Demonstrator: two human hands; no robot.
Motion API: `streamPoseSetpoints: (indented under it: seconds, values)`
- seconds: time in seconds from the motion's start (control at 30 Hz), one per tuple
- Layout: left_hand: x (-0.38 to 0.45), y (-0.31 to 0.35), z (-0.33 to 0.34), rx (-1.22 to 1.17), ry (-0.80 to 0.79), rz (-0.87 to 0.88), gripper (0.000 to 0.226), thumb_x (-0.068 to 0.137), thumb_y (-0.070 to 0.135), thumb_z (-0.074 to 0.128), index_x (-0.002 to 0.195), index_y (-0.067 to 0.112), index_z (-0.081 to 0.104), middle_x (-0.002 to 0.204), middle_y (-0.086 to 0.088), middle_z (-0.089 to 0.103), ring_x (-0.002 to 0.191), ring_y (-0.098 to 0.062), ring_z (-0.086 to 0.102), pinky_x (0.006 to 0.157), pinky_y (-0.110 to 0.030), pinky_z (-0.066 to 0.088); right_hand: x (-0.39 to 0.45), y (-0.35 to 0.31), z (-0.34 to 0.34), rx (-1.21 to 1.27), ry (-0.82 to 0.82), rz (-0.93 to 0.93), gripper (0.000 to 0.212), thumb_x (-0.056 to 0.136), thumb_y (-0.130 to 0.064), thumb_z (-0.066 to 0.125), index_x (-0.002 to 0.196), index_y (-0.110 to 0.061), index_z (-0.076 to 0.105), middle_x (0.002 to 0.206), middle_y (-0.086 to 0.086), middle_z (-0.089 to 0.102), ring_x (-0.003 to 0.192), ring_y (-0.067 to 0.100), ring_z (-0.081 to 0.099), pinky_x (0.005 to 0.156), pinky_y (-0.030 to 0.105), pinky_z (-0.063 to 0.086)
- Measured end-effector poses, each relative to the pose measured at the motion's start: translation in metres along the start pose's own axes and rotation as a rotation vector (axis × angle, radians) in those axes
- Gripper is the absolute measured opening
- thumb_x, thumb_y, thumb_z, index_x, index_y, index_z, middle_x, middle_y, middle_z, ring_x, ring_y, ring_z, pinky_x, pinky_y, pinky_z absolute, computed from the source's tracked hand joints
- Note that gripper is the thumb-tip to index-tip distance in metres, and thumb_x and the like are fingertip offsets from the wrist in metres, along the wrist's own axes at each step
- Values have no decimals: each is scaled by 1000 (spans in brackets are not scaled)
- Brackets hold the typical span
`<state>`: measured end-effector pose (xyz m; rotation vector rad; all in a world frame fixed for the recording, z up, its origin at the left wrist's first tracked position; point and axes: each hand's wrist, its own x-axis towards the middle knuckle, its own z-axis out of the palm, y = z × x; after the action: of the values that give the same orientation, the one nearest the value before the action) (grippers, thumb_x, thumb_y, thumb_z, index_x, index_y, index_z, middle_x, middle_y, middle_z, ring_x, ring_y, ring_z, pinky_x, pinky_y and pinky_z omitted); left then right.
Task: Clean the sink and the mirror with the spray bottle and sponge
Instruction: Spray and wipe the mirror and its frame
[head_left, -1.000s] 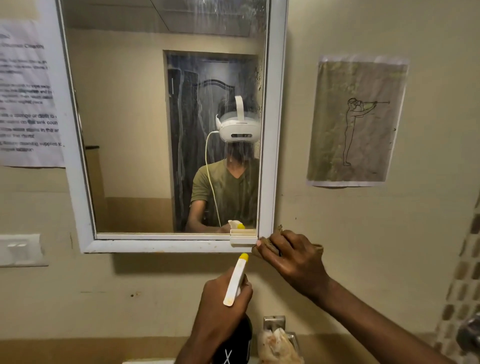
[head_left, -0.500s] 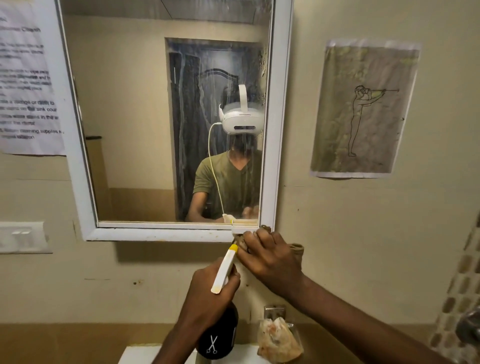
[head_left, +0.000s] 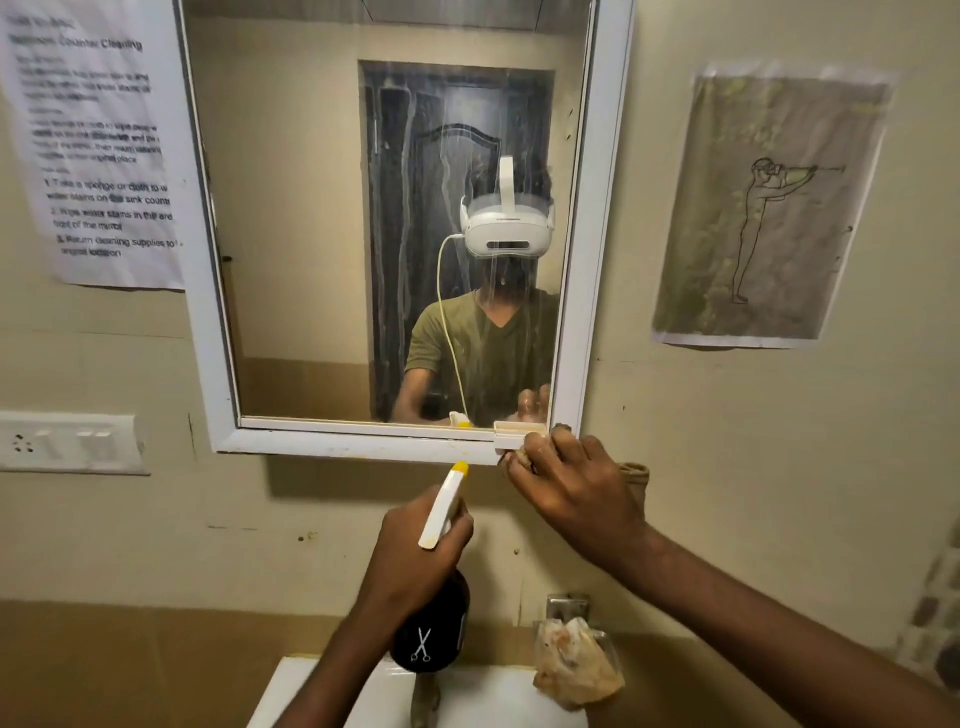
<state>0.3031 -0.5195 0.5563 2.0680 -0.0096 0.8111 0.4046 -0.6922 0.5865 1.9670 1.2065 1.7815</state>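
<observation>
The right hand (head_left: 576, 493) has slid left along the wall, from just right of the mirror (head_left: 395, 234) to its bottom right corner. Its fingers are curled around a brown sponge (head_left: 635, 475), and only a bit of the sponge peeks out behind the hand. This looks like the start of wiping the frame and glass. The left hand (head_left: 410, 561) holds the spray bottle (head_left: 434, 618) below the mirror's bottom edge, fingers wrapped tight around its neck, with the yellow tip pointing up at the frame. Wet streaks run down the glass, so it seems sprayed but not wiped yet. The sink (head_left: 478, 696) sits at the bottom, right under both arms, with a wrapped tap (head_left: 574, 660) on it. There is open wall below the mirror. A small white clip (head_left: 517, 434) sticks out right beside the sponge hand and could get bumped.
</observation>
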Motion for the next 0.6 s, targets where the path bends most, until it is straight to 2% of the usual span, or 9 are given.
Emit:
streamPoseSetpoints:
  seconds: [0.13,0.3,0.43,0.53,0.6]
  values:
    - [1,1,5,-44,41,-61,28,72,28,52,68,0,55,65,-18,61,64,-32,55,58,-39,44,-15,17,-10,-36,-60,-24,23,90,2,50,103,-9,65,97,14,62,85,32,59,63,40,47]
    - [-3,-3,-6,-27,46,-31,21,73,26,54,66,6,57,63,-12,60,59,-22,54,54,-28,40,20,-18,-7,-20,-50,-29,31,92,3,37,100,-8,65,99,14,64,81,32,58,64,40,47]
    - [-1,-12,-14,16,12,-10,16,75,23,56,66,9,56,61,-11,57,54,-16,50,52,-19,36,24,-17,-10,4,-68,-11,26,90,0,43,95,-10,66,93,12,64,77,29,58,61,38,47]
    - [-3,-11,-11,38,-25,19,16,73,27,54,66,13,56,59,-5,59,58,-19,53,53,-22,38,1,3,-12,-28,-95,-19,23,90,0,47,102,-9,65,95,13,62,82,30,57,62,39,46]
    - [-4,-9,-9,16,-10,-4,18,72,27,53,65,10,56,61,-8,61,59,-21,54,55,-29,40,-6,10,-11,-56,-82,-37,23,90,1,47,102,-8,65,96,14,62,84,31,57,63,39,47]
